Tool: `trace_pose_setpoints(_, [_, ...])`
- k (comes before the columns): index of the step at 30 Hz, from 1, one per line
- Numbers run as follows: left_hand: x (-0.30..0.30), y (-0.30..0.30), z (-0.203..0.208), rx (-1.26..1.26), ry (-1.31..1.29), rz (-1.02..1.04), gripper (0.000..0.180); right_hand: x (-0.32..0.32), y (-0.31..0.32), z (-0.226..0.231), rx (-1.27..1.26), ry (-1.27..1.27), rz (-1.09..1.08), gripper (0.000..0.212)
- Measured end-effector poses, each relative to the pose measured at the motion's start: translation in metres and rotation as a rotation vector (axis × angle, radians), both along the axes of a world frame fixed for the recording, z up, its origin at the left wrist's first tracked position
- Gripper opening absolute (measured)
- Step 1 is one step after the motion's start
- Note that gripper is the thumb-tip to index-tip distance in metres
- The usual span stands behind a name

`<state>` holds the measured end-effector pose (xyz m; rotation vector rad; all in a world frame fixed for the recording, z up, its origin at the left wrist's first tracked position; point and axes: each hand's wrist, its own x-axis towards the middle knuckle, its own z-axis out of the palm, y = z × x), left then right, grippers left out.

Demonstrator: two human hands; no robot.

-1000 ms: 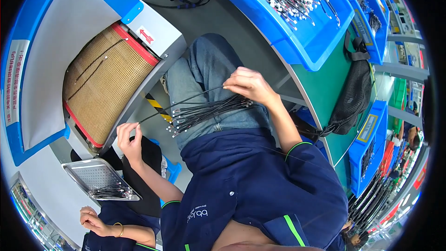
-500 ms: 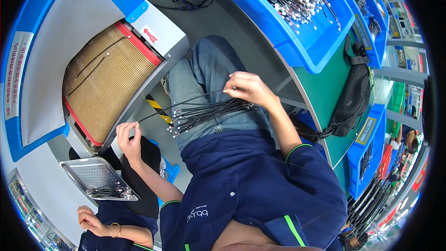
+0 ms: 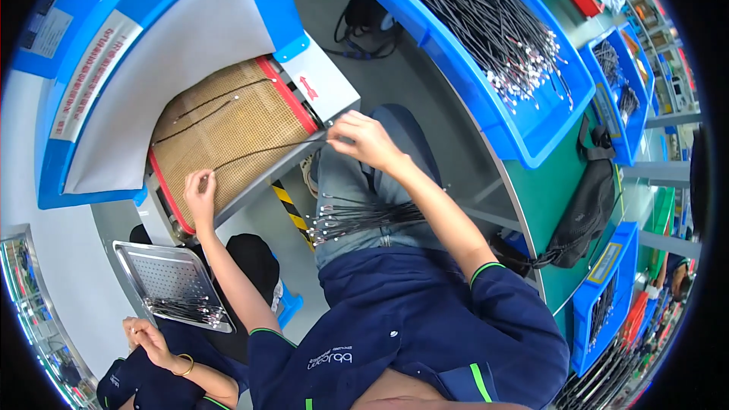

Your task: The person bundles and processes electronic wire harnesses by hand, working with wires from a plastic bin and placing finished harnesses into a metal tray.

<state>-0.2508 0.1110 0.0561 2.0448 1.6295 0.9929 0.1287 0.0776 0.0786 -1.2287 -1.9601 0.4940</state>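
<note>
A thin black cable [image 3: 262, 152] is stretched between my two hands, over the near part of a tan mesh conveyor belt [image 3: 250, 125]. My left hand [image 3: 200, 196] pinches one end, above the belt's red edge. At the other end my right hand [image 3: 361, 140] has its fingers closed, by the corner of the machine's white housing. Farther in on the belt lie two similar cables [image 3: 203, 115], roughly side by side. Across my lap rests a loose bundle of black cables [image 3: 364, 217] with small white connectors; my right forearm passes over part of it.
The belt enters a blue machine [image 3: 262, 0] under a white curtain [image 3: 171, 68]. At right, a blue bin [image 3: 524, 148] of cables stands on a green table [image 3: 543, 205] beside a black mesh bag [image 3: 583, 216]. A co-worker's hand [image 3: 154, 345] is near a metal tray [image 3: 163, 277] holding cables.
Both hands have carried the cable from above my lap forward and leftward over the belt. My view has shifted, so the machine and bins appear farther right.
</note>
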Motion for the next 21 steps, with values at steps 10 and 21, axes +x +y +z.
trace_pose_setpoints(10, [-0.071, 0.05, 0.01, -0.054, 0.142, -0.006, 0.014, -0.068, 0.047, 0.007, 0.103, -0.07, -0.102, 0.02])
trace_pose_setpoints(21, [0.043, -0.03, -0.015, -0.088, -0.031, -0.094, 0.022, 0.023, -0.086, -0.045, -0.533, -0.407, 0.127, 0.019])
